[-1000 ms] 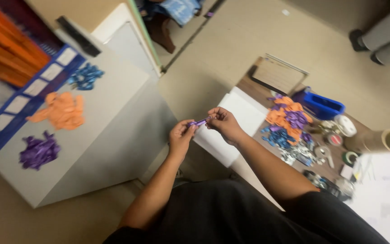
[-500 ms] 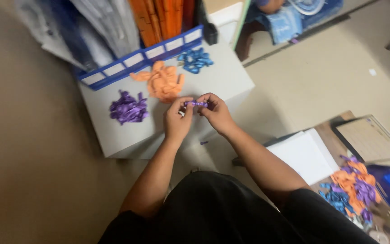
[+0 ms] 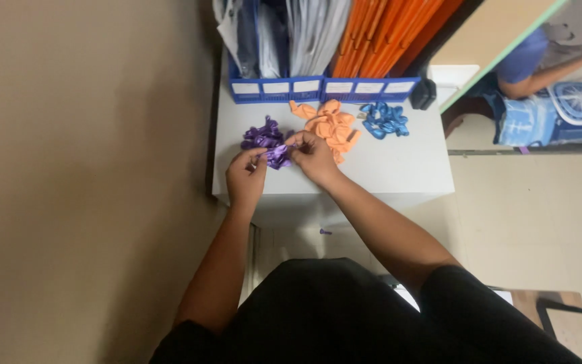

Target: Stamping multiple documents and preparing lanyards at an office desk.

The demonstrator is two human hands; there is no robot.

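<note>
Left hand: my left hand [image 3: 246, 176] is over the front edge of the white cabinet top [image 3: 399, 168], thumb and forefinger pressed together on one end of a small purple balloon [image 3: 277, 157].
Right hand: my right hand [image 3: 313, 156] sits just beside the left, its fingertips pinched on the other end of that same purple balloon, the rest of the fingers curled in.
Purple balloon: it is held between my two hands, low over the cabinet top, right at the near edge of the purple balloon pile [image 3: 263, 135]; I cannot tell whether it touches the pile.
Purple balloon pile: it lies on the left part of the cabinet top, just in front of the blue file rack [image 3: 318, 87].
Orange balloon pile [image 3: 331, 125]: in the middle, just beyond my right hand, touching or nearly touching my knuckles.
Blue balloon pile [image 3: 384, 120]: to the right of the orange one, close beside it.
Blue file rack: it stands along the back of the cabinet top, with white label cards across its front and holding grey, white and orange folders [image 3: 378, 34].
Floor: one small purple piece [image 3: 325, 232] lies on the floor below the cabinet's front, between my forearms.
Other person: at the upper right a seated person's blue patterned clothing [image 3: 560, 108] shows, well apart from my hands.
</note>
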